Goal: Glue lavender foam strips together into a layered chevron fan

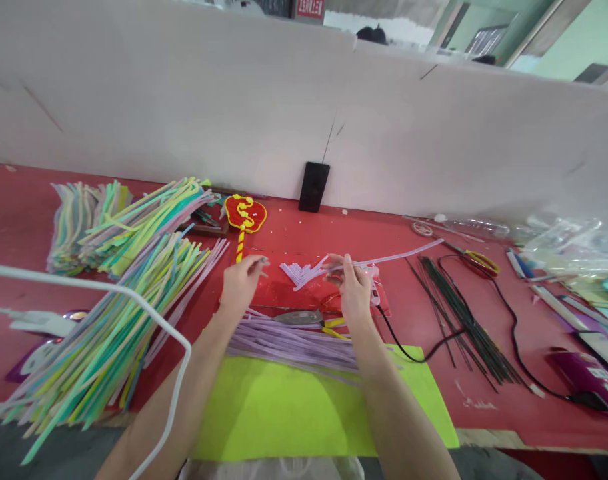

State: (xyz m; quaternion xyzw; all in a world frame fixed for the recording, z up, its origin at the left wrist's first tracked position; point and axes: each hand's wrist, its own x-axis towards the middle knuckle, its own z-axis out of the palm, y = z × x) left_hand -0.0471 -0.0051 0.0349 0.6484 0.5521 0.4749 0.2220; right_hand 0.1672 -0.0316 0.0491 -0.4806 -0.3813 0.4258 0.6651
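My right hand [351, 287] pinches a lilac pipe cleaner [394, 257] that is folded into a zigzag fan [301, 272] at its left end and trails off to the right. My left hand [241, 283] hovers just left of the zigzag, fingers curled loosely, holding nothing I can see. Both hands are over a red plastic packet [294, 290] on the red table [334, 230]. A loose bundle of lilac pipe cleaners [289, 340] lies under my wrists, partly on a lime-green sheet [294, 407].
Stacks of pastel pipe cleaners [119, 280] fill the left. A red-and-yellow ornament [245, 215] and a black phone [314, 187] stand by the white wall. Dark wire stems [459, 320], scissors [477, 260], black cables [509, 333] and plastic bags [559, 240] lie right. A white cable [134, 307] crosses left.
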